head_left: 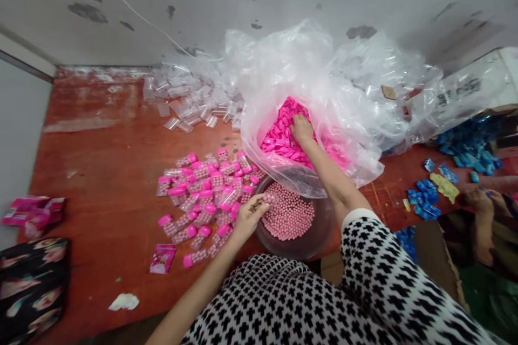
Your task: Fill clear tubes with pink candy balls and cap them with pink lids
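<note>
My left hand (250, 216) is closed in a pinch at the left rim of a clear round bowl (326, 226), holding a small clear container (267, 199) with pink beads in it. Round pink beads (288, 215) cover the bowl's bottom. My right hand (301, 129) reaches into an open plastic bag (253, 135) of bright pink caps (279, 137). Its fingers are curled down among the caps, and their tips are hidden. Left of the bowl lies a pile of pink-capped bead containers (206, 186).
Empty clear containers (194, 102) lie behind the pile. A pink packet (162, 259) and a white scrap (124, 302) are near the front edge. On the right are blue packets (424, 197) and a co-worker's hands (479, 202). A floral bag (34, 285) sits far left.
</note>
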### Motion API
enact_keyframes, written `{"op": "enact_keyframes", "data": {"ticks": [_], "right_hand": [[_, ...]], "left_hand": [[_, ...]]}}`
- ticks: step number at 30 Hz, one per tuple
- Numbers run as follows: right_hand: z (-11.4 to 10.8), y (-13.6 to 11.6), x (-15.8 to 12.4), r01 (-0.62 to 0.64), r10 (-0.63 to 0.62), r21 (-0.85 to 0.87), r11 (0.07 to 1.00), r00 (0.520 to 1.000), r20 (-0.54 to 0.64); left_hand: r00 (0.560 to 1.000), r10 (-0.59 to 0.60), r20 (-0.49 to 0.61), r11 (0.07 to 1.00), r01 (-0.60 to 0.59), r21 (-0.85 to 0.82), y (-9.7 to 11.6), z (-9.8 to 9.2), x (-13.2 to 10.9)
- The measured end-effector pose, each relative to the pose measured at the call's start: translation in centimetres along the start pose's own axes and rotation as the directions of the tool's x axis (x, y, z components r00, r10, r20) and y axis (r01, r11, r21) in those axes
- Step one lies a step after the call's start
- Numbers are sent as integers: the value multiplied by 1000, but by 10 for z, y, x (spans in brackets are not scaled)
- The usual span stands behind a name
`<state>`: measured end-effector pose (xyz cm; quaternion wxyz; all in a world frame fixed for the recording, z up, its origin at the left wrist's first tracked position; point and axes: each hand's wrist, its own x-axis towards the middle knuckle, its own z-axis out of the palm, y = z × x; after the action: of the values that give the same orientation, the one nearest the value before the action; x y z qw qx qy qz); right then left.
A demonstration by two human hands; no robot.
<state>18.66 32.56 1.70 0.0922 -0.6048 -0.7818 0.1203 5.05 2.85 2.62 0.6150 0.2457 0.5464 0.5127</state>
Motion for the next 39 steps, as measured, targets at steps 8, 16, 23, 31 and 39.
{"op": "enact_keyframes", "data": {"ticks": [8,16,23,31,39], "right_hand": [[-39,23,-35,228,-208,232,946,972,-107],[-95,-10,-152,326,-440,665,672,898,5],[-94,-25,-212,118,-190,800,588,982,-4],[-108,-38,-238,437,-523,530,727,852,15],[-105,-41,-276,594,-606,289,750,793,-57]], "left_hand": [[992,111,-55,991,-115,-73,28,7,14],[945,322,62,943,-314,-113,47,43,24],[946,308,97,951,-304,-54,33,49,-4],[900,400,172,868,-433,242,24,35,-26],[829,493,263,766,-558,320,33,31,-50]]}}
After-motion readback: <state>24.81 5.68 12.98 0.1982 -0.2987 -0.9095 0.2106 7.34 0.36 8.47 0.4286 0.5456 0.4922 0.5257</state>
